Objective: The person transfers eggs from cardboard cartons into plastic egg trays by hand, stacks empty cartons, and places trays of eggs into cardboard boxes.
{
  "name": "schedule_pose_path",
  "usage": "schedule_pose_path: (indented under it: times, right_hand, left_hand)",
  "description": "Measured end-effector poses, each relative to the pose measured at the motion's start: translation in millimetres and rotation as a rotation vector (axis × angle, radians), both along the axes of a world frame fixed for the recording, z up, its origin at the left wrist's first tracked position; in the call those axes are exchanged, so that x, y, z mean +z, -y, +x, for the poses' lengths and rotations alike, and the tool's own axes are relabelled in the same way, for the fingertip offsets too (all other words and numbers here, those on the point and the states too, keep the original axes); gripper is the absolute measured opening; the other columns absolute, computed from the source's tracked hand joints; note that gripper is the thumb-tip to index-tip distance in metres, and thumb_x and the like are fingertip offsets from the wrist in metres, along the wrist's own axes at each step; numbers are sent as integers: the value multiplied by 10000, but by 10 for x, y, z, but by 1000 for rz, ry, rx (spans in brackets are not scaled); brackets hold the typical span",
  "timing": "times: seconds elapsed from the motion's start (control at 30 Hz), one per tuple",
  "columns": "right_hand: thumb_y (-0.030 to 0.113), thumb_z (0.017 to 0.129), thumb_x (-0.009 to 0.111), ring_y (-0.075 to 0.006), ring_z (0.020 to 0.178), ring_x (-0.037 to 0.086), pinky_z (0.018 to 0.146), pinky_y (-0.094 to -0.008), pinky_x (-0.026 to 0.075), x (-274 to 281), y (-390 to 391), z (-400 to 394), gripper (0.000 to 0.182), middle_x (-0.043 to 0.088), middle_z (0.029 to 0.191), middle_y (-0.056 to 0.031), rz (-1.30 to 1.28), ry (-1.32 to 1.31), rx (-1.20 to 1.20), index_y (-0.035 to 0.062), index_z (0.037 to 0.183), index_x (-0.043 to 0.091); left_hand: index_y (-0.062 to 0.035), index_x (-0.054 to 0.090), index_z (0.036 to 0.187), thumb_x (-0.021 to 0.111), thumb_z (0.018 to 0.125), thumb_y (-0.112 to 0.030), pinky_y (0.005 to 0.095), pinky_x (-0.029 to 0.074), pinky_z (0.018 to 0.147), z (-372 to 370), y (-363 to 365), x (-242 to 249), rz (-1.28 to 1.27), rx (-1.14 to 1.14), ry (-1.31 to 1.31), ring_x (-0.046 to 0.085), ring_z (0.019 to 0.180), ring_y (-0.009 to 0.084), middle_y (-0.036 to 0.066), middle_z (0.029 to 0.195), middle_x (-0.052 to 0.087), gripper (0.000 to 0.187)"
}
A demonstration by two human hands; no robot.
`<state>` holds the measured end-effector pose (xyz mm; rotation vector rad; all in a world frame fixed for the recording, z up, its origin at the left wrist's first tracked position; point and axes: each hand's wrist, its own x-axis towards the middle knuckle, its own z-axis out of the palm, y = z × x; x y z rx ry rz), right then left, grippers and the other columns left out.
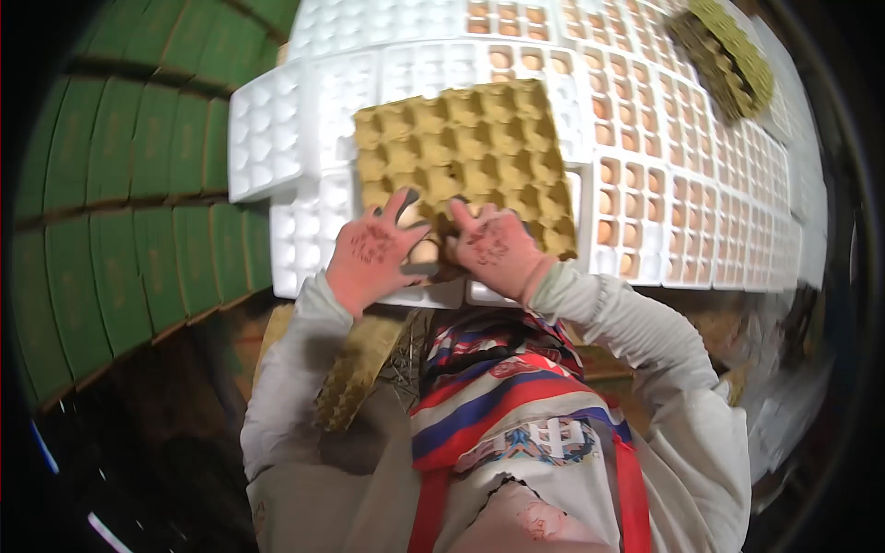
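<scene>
Cupping gently suits these eggs [424, 252], left hand [369, 253] spread around them at the pulp tray [461, 129], right hand [498, 244] bent, any pinch unclear.

We see the left hand [367, 261] partly covering an egg [425, 252] at the pulp tray [461, 138]; what the right hand's [495, 244] fingers touch there, we cannot tell. Beyond the tray, the top edge crops white trays [369, 20]; leftward, green boxes [112, 138]. Rightward and nearer us, clear plastic [784, 392] blurs.
</scene>
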<state>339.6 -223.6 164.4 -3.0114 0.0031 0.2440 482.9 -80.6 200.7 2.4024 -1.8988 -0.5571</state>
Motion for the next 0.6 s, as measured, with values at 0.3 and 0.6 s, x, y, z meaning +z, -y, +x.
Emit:
schedule_pose_path:
  times: [0.3,0.6]
  right_hand:
    - [314,835,682,-109,786,607,668,-247,493,-29,776,-1794,499,640,950,-60,1660,646,-1111,-69,1147,611]
    - [271,710,766,-317,949,628,766,-396,518,-560,1440,-2881,521,498,1265,-130,230,174,-980,195,1198,602]
  left_hand:
    - [52,675,1058,758,680,-146,317,535,821,-196,-21,124,-209,534,-836,597,1037,205,130,1246,503,434]
    - [-154,655,1143,768,673,-343,394,484,867,-2144,1429,-536,-45,-319,-163,555,1009,353,184,1344,482,519]
